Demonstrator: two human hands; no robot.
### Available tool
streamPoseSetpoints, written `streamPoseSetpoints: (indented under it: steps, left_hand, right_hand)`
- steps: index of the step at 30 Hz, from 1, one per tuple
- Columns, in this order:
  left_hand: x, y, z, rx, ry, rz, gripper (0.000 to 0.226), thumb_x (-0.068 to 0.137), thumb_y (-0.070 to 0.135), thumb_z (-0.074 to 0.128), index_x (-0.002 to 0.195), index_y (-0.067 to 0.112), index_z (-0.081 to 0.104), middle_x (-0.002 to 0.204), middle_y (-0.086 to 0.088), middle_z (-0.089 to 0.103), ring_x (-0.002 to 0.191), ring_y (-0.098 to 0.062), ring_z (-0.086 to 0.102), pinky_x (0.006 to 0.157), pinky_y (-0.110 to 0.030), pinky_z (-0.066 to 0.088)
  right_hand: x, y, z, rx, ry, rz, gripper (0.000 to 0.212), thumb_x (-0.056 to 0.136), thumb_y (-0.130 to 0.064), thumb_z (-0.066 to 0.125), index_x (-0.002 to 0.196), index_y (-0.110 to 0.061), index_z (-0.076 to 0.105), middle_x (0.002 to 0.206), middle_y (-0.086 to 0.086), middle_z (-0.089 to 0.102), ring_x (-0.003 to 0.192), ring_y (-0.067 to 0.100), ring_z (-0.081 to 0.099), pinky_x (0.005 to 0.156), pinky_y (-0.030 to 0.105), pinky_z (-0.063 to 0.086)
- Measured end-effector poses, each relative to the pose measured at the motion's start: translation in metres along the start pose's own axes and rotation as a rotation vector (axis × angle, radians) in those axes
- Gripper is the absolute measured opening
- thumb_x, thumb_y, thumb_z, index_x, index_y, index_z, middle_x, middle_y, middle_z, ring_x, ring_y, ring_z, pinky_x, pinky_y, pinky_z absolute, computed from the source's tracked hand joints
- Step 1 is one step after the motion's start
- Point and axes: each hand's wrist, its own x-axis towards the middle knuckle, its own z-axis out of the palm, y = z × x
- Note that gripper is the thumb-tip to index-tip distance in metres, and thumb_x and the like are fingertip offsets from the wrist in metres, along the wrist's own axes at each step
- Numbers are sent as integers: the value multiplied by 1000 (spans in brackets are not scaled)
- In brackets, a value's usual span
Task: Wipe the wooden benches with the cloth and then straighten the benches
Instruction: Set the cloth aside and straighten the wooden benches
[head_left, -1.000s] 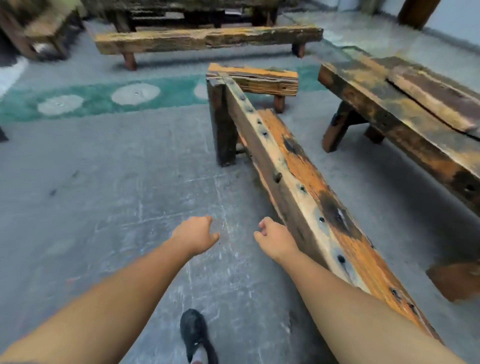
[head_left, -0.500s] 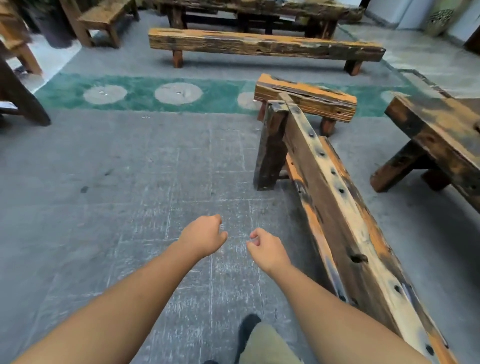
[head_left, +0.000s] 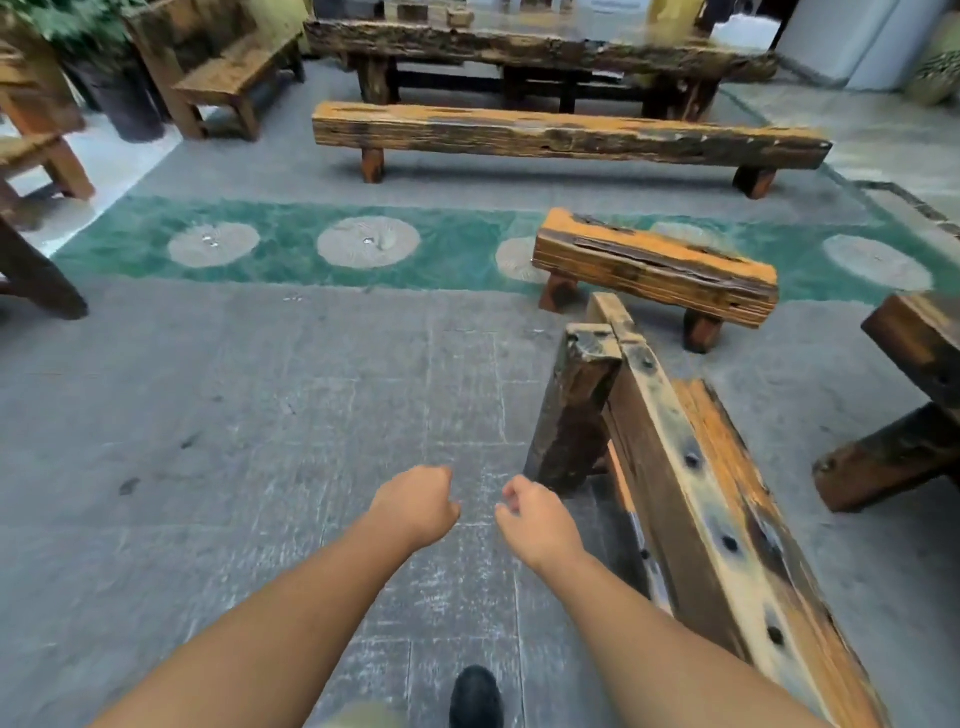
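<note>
The left hand (head_left: 415, 501) and the right hand (head_left: 540, 519) are held out in front, close together but apart. Both have their fingers curled under into loose fists and grip nothing. No cloth shows in either hand or anywhere else in view, so I cannot tell where it is.

Below the hands are the grey scuffed stone floor (head_left: 260, 415) and the toe of a black shoe (head_left: 475, 696). Just to the right of the right hand, the long worn wooden bench with dark bolt holes and an orange-stained top (head_left: 691, 467) runs away from the person. Neither hand touches it. Near its far end sits a short, chunky orange-brown bench (head_left: 654, 270), skewed across it and partly over the green floor strip with pale round patches (head_left: 457, 244). Farther off, a long rough-hewn beam bench (head_left: 566, 137) lies crosswise in front of a heavy dark wooden tabletop (head_left: 519, 47).

The wood does not show whether it has been wiped. With the hands bare, wiping seems paused or finished. The near bench and the short bench sit at odd angles, so straightening looks to be left.
</note>
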Motion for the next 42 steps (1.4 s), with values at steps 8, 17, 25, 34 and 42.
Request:
streamPoseSetpoints:
  steps: [8, 17, 25, 34, 42]
  left_hand:
    - [183, -52, -70, -24, -67, -97, 34, 94, 34, 47, 122, 16, 53, 122, -9, 61, 108, -30, 59, 83, -38, 48]
    - [450, -123, -190, -8, -97, -77, 40, 93, 39, 48, 124, 14, 51, 125, -12, 58, 111, -32, 58, 90, -42, 50]
    - [668, -124, -305, 36, -131, 1, 42, 92, 47, 48, 121, 17, 51, 122, -8, 60, 110, -30, 59, 83, -38, 49]
    - [936, -109, -418, 38, -144, 29, 63, 89, 67, 45, 128, 18, 52, 131, -5, 59, 116, -25, 57, 92, -40, 49]
    - [1169, -93, -560, 37, 1, 60, 64, 87, 66, 49, 129, 19, 53, 118, -6, 67, 112, -27, 60, 87, -37, 50]
  right_hand:
    - [208, -67, -29, -92, -117, -38, 31, 94, -33, 49, 122, -20, 55, 118, 2, 63, 105, 24, 60, 85, 34, 48]
    - [498, -151, -89, -208, -128, -47, 39, 95, -33, 49, 128, -14, 53, 129, 9, 58, 112, 28, 59, 86, 36, 48]
    - [700, -187, -165, -214, -128, 36, 41, 94, -37, 48, 127, -13, 52, 130, 11, 57, 114, 30, 59, 90, 38, 49]
    - [969, -190, -240, -83, -111, 146, 51, 94, -54, 47, 129, -16, 52, 132, 8, 58, 121, 29, 55, 94, 37, 45]
    - [1189, -213, -361, -145, 28, 164, 50, 91, -59, 47, 117, -17, 53, 120, 9, 63, 115, 29, 60, 88, 38, 49]
